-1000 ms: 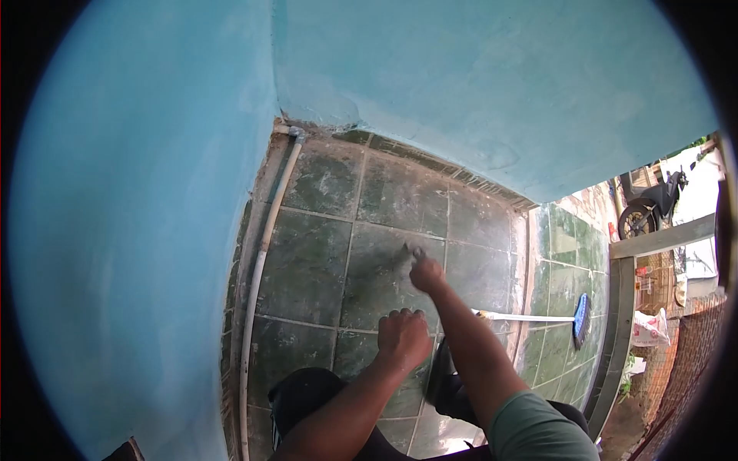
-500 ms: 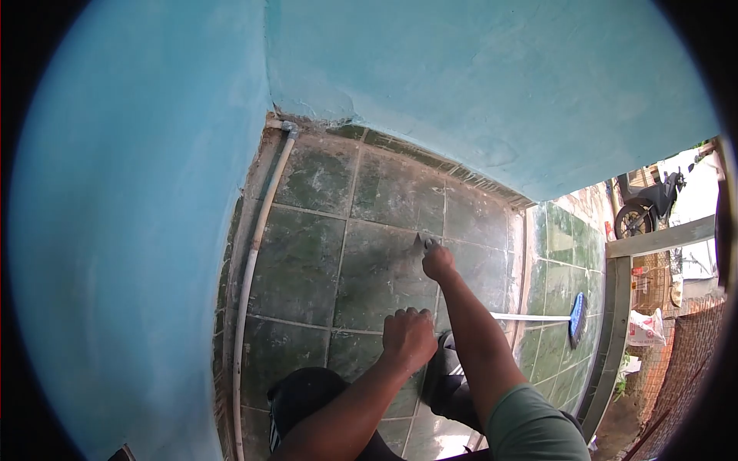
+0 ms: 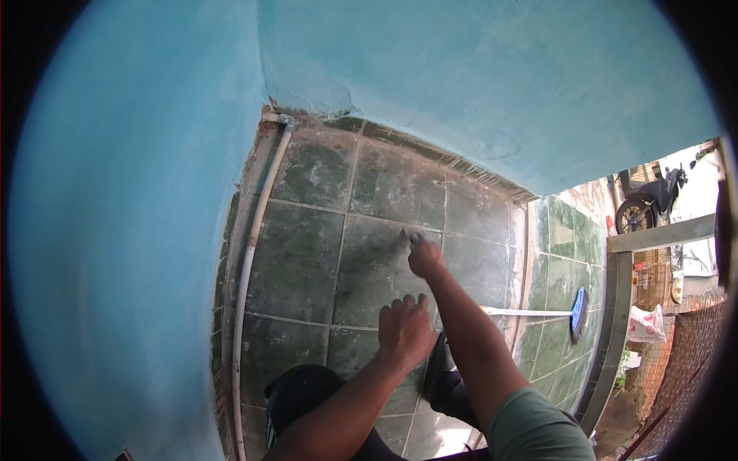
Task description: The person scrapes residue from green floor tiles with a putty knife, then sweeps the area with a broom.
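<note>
My right hand (image 3: 426, 258) is closed around a small scraper (image 3: 404, 235), whose dark, pointed blade sticks out ahead of the fingers. The blade is at a green floor tile (image 3: 369, 253) near a pale grout line; whether it touches the surface is hard to tell. Most of the scraper's handle is hidden in my grip. Nearer to me, my left hand (image 3: 407, 330) is curled into a fist between my knees, over the tiles. Nothing shows sticking out of it, and its palm side is hidden.
A white pipe (image 3: 249, 265) runs along the foot of the blue wall (image 3: 131, 230) at left. To the right lies a long-handled broom with a blue head (image 3: 578, 315). Beyond a ledge (image 3: 611, 346) are a parked motorbike (image 3: 649, 201) and a white bag (image 3: 646, 324).
My right hand and the scraper have shifted a little left and toward the far wall. My left fist has risen slightly in view. The camera view has tilted a little.
</note>
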Tool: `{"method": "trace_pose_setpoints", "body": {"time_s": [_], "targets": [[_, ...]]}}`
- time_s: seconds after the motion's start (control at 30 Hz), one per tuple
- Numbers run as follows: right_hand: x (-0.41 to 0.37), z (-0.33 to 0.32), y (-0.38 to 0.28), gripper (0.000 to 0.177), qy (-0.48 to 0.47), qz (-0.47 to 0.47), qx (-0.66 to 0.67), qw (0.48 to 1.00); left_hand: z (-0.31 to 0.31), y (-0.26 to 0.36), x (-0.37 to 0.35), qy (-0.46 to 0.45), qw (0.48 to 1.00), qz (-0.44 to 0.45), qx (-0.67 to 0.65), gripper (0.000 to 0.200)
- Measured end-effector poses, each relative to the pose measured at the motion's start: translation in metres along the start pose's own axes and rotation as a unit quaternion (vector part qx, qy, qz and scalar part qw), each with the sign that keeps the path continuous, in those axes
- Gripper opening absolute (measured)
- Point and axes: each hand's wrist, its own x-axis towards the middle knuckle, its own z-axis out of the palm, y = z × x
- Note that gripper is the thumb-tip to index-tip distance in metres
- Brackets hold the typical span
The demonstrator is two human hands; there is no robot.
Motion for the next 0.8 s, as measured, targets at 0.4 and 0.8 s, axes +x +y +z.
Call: {"method": "trace_pose_setpoints", "body": {"time_s": [0.4,0.8], "targets": [[-0.046,0.022,-0.029,0.020,-0.073,-0.011,-0.085,0.994,0.003,0.006,0.006,0.131,0.987,0.032,-0.088,0.031],[-0.060,0.058,-0.085,0.022,-0.008,0.074,-0.022,0.997,-0.020,0.006,-0.004,0.210,0.975,0.034,-0.070,0.030]]}}
